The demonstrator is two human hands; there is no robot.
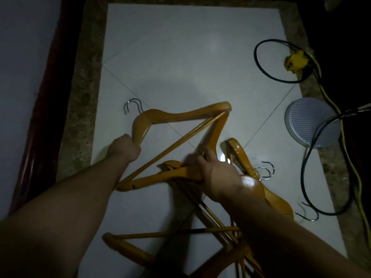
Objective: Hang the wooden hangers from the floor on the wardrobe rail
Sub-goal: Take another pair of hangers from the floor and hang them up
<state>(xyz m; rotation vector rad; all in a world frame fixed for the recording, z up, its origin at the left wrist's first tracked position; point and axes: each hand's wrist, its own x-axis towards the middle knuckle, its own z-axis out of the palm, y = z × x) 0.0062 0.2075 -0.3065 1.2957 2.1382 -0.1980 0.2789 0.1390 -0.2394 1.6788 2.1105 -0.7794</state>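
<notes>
The left hand (pixel 125 147) is closed into a fist round one wooden arm of the upper hanger (pixel 180 115), just below its neck. The grip is fully wrapped, knuckles up, with no gap showing between fingers and wood. This hanger's steel hook (pixel 133 105) points away from the person, and its other arm stretches right across the white floor tile (pixel 180 57). I cannot tell whether it is lifted or only tilted on the floor.

The right hand (pixel 217 173) lies palm down over the bend of a second hanger (pixel 160 176), its fingers curled over the wood (the thumb is hidden, so how tight this grip is stays unclear). The hanger's long arm runs left to a rounded end just beside the left forearm.

Under the right wrist and forearm, the pile of hangers (pixel 253 185) lies crossed on the floor, glossy, with wire hooks (pixel 268 170) sticking out to the right. One more, the nearest hanger (pixel 128 248), lies flat close to the person.

At the right edge are a looped black cable (pixel 259 63), a yellow plug block (pixel 296 61) and a round ribbed disc (pixel 309 121). A speckled stone border (pixel 88 87) frames the tile.
</notes>
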